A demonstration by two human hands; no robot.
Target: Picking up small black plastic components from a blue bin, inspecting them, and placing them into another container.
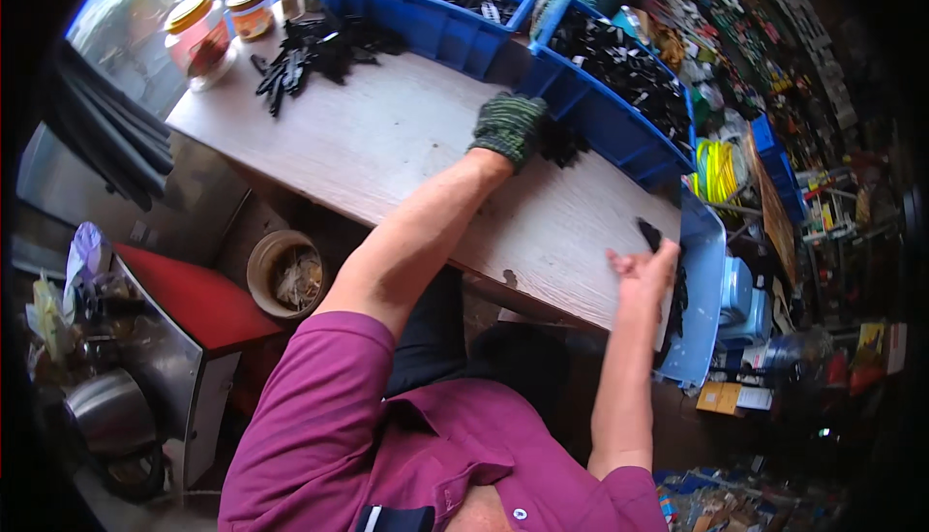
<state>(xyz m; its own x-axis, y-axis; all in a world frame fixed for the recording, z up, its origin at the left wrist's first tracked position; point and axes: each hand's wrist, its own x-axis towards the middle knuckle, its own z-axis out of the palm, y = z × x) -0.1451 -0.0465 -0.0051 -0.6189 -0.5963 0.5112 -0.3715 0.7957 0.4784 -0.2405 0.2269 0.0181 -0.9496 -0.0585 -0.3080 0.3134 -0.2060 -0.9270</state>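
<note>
My left hand (510, 127), in a dark green patterned knit glove, is at the far side of the white worktable (387, 135). It touches or nearly touches a small heap of black pieces (561, 145) in front of the blue crates, and its fingertips are hidden. Near the table's right end, my bare right hand (641, 271) pinches a small black piece (649, 234); its exact kind cannot be made out. Just beyond that hand is a light blue bin (704, 290), with some black parts showing inside its near edge.
Two blue crates (416, 19) (605, 111) filled with black parts line the table's back edge. Loose black strips (300, 58) lie at the far left beside lidded jars (198, 38). A round bucket (287, 273) with scraps and a red-topped cabinet (194, 290) stand left of me.
</note>
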